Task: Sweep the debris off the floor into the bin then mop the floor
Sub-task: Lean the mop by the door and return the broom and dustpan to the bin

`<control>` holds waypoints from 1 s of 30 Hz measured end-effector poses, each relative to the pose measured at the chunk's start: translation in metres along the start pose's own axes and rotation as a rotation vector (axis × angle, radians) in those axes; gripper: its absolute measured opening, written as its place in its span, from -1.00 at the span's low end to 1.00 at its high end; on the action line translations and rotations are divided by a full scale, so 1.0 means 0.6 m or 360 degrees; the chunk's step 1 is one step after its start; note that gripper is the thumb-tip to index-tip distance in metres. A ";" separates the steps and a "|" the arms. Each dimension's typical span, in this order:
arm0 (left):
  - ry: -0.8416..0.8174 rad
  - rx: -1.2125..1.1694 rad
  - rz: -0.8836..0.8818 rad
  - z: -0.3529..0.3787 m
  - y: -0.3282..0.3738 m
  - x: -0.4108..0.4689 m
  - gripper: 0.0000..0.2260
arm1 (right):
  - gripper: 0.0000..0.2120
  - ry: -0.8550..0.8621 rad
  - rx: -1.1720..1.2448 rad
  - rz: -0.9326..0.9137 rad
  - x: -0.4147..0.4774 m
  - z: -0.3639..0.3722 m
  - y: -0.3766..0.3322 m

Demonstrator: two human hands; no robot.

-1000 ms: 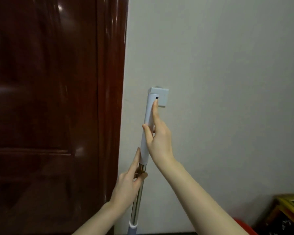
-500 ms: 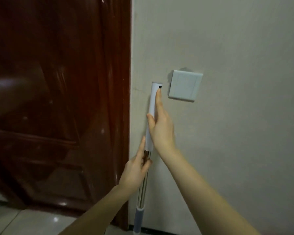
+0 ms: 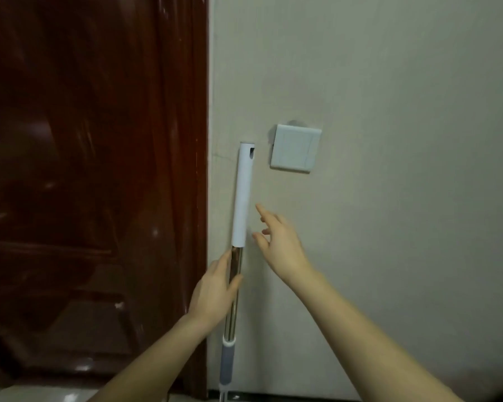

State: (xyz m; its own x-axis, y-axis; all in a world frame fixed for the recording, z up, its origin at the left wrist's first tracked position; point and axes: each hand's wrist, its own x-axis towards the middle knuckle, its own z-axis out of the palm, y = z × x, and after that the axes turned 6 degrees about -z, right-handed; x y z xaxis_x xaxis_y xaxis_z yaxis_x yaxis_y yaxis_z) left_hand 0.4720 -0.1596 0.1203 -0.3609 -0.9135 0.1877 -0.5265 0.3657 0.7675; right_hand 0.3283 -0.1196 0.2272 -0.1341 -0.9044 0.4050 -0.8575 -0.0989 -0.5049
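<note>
Across the left half of view stands a dark red-brown door (image 3: 84,198), glossy, w/ raised panels & light glare on it. Its frame edge runs top to btm near centre. Right of the frame, a pale grey-beige wall (image 3: 404,111) fills the rest. At btm left, a sliver of shiny pale floor (image 3: 41,394) shows under the door.

Mop pole (image 3: 242,195) stands nearly upright close to the wall, just beside the door frame, w/ its top leaning a little to the right. Can't tell if it touches the wall. Its top part is a white sleeve w/ a small dark slot at the tip. Below that is a chrome shaft, then a grey grip lower down. The lower end is cut off by the btm edge.

Pale square plate (image 3: 295,147) sits on the wall just right of the pole's top, apart from it & slightly crooked.

L hand (image 3: 215,291) comes up from btm centre & holds the chrome shaft just under the white sleeve. Its fingers (image 3: 222,264) run along & behind the shaft, w/ the thumb lying across the front. R hand (image 3: 282,245) comes in from btm right & hangs just right of the sleeve's lower end, not touching the pole. Its fingers (image 3: 265,214) are spread & loose, index pointing up-left. The thumb tip is near the sleeve w/ a small gap, & the hand holds nothing.
</note>
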 end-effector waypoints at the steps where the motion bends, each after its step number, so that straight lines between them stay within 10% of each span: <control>1: 0.0023 0.0055 -0.0013 -0.004 -0.008 -0.016 -0.53 | -0.47 -0.0021 -0.0032 0.0042 -0.026 -0.009 0.002; 8: -0.0517 -0.0046 -0.0026 0.005 -0.008 -0.138 -0.94 | -0.64 -0.0032 -0.0088 0.0405 -0.238 -0.096 -0.014; 30: -0.1464 0.0142 0.0885 0.423 0.343 -0.464 -0.73 | -0.75 0.0252 -0.0444 0.1482 -0.915 -0.425 0.157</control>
State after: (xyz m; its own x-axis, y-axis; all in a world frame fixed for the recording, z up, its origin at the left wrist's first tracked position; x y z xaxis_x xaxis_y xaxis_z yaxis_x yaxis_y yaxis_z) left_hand 0.2683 0.2152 0.0704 -0.9874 -0.1446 -0.0646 -0.1508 0.7339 0.6623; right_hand 0.1947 0.4735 0.1515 -0.8631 -0.5031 0.0443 -0.4590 0.7449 -0.4841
